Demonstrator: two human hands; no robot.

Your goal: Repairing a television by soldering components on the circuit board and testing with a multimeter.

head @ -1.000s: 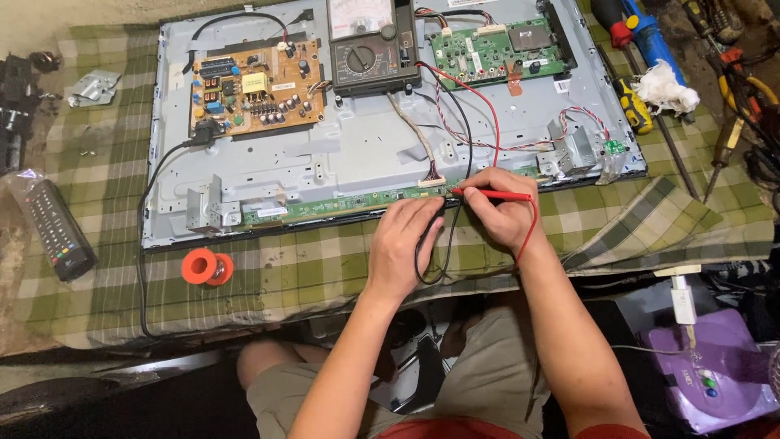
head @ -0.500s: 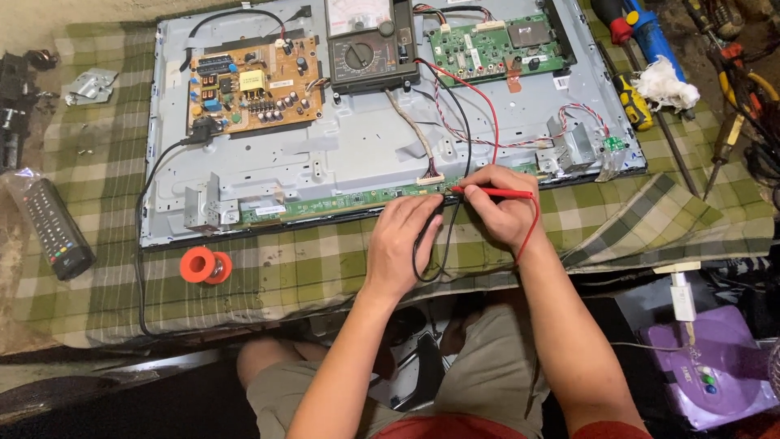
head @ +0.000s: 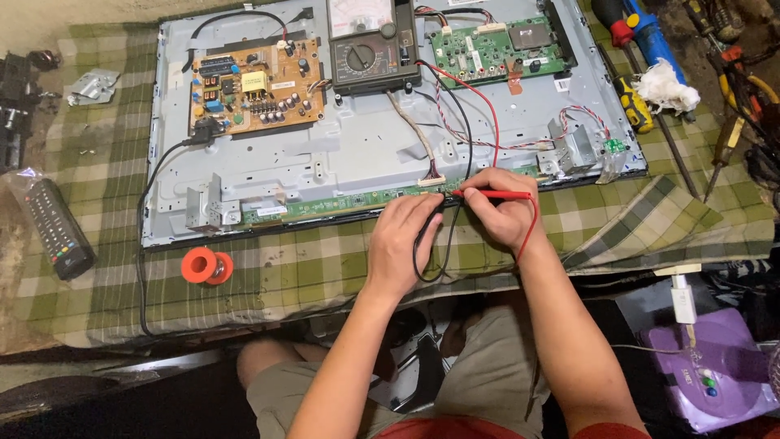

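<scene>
Opened television chassis (head: pixel 366 154) on checked cloth. Analogue multimeter (head: pixel 370 49) at top. Narrow green strip board (head: pixel 341 203) along lower edge. Right hand (head: pixel 500 207) clamped on red probe (head: pixel 496 194); left hand (head: pixel 406 240) pinching black probe (head: pixel 439 208). Best with tips steady, on separate pads.

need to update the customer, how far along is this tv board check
Done: the back is off the panel, boards exposed, and the multimeter sits on it with leads attached. In hand: the right hand presses the red probe and the left hand the black probe on the long green strip board. Left: brown power board and green main board are untouched.
</scene>
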